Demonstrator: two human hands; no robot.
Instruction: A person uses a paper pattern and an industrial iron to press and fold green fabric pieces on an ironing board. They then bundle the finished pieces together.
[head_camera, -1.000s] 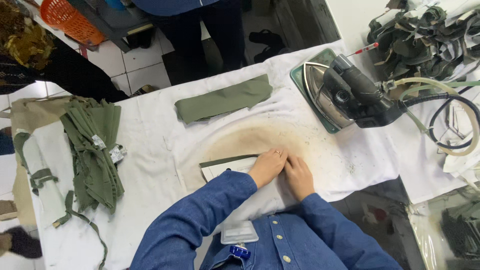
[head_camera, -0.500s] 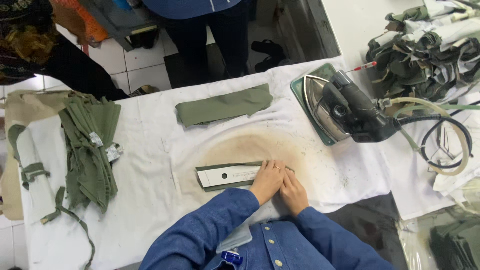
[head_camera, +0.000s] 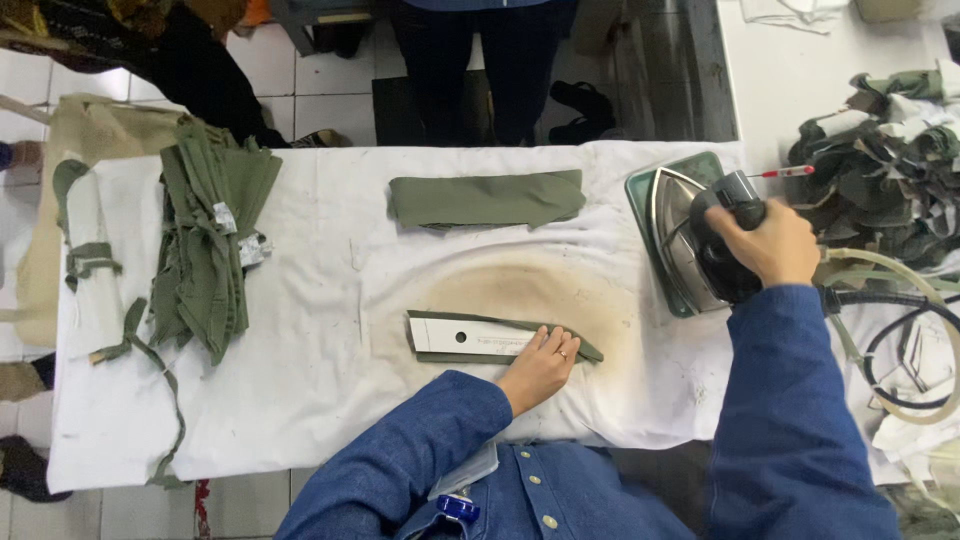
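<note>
My left hand (head_camera: 540, 368) rests flat on the right end of a narrow olive fabric piece (head_camera: 585, 350) that is folded around a white template strip (head_camera: 470, 337), on the scorched middle of the white ironing cover (head_camera: 300, 380). My right hand (head_camera: 765, 243) is closed around the black handle of a steam iron (head_camera: 672, 232), which lies tilted on its green rest (head_camera: 700, 166) at the right. Both arms wear blue denim sleeves.
A folded olive fabric piece (head_camera: 487, 198) lies at the far edge. A heap of olive fabric pieces (head_camera: 205, 235) with tags sits at the left. Hoses and cables (head_camera: 895, 330) and piled scraps (head_camera: 880, 170) crowd the right. Another person's legs (head_camera: 480, 60) stand beyond the board.
My right hand left the fabric strip and moved right to grasp the iron's handle. My left hand stays on the strip, which is now more uncovered.
</note>
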